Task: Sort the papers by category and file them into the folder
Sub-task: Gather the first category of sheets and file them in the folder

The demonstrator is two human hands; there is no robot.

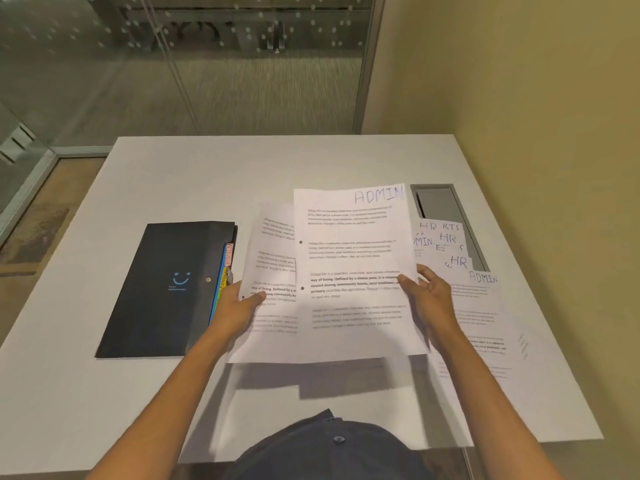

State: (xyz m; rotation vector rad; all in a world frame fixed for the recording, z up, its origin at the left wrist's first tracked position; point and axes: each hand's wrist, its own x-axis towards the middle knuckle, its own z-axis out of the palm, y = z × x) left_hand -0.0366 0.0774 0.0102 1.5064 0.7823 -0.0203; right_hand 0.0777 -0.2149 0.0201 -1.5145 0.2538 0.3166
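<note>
White printed sheets are held above the pale grey rectangular worktop (173, 174), one in each hand. The right hand (431, 299) grips a white hole-punched sheet marked "ADMIN" in handwriting (353, 271) at the sheet's right edge; the thumb lies on the printed face and the remaining fingers (424, 271) are behind the paper, closed on it. The left hand (239, 306) grips a second white printed sheet (273, 258) near its lower left edge, thumb on the front face, fingers closed on it from behind. The ADMIN sheet overlaps the right part of the second sheet, so any heading on the latter is hidden. Both sheets are raised off the worktop and tilted toward the camera; their shadow falls on the surface below.

The dark navy flat expanding folder with a blue smile logo (162, 289) lies on the worktop to the left of the left hand, just beside it. Coloured divider tabs (223, 275) (blue, yellow, red) protrude at its right, open edge; the tab lettering is too blurred to read.

A spread pile of white sheets with handwritten "HR" and "ADMIN" headings (464, 289) lies flat on the worktop behind and to the right of the right hand, partly covering a grey rectangular recessed cable tray (440, 202) set into the surface.

A dark blue cap brim (332, 441) occupies the bottom centre of the view.
</note>
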